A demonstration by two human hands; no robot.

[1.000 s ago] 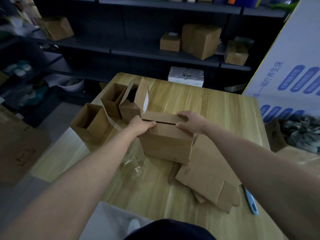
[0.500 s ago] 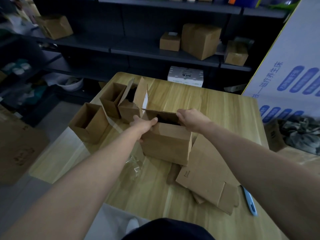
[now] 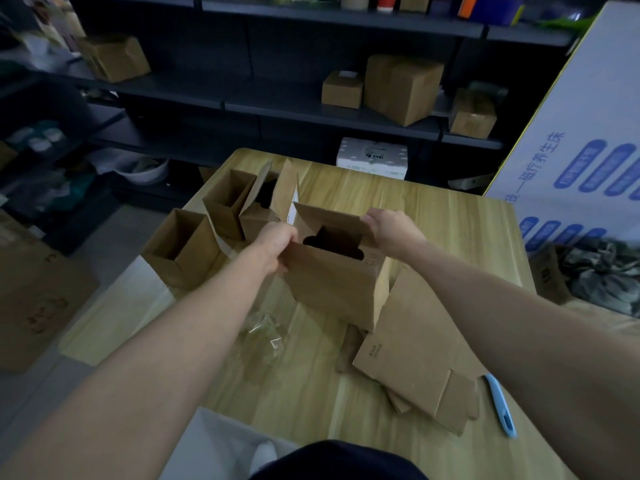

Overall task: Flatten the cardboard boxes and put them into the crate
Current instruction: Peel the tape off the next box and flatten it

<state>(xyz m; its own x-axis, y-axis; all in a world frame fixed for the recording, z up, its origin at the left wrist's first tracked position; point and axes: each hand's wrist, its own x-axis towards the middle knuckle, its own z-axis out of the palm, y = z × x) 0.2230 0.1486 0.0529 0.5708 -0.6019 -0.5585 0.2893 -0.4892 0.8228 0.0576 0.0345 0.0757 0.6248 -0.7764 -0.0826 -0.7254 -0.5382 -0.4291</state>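
Observation:
A brown cardboard box (image 3: pixel 336 285) stands on the wooden table (image 3: pixel 433 216) with its top flaps pulled apart, dark inside. My left hand (image 3: pixel 277 242) grips the near flap at the box's left corner. My right hand (image 3: pixel 391 228) grips the far flap at its right end. Flattened cardboard (image 3: pixel 412 355) lies on the table just right of the box. Three opened boxes stand to the left: one at the table edge (image 3: pixel 180 251), one behind it (image 3: pixel 225 202), one with raised flaps (image 3: pixel 273 202). No crate is visible.
Crumpled clear tape (image 3: pixel 265 332) lies near my left forearm. A light blue cutter (image 3: pixel 500 405) lies at the right, near the flattened cardboard. Dark shelves behind hold more boxes (image 3: pixel 401 86). A large white printed carton (image 3: pixel 581 147) stands at the right. A white package (image 3: pixel 372 157) sits beyond the table.
The box's top was closed one second ago. Both hands have pulled the two top flaps apart, and the opening now shows dark inside.

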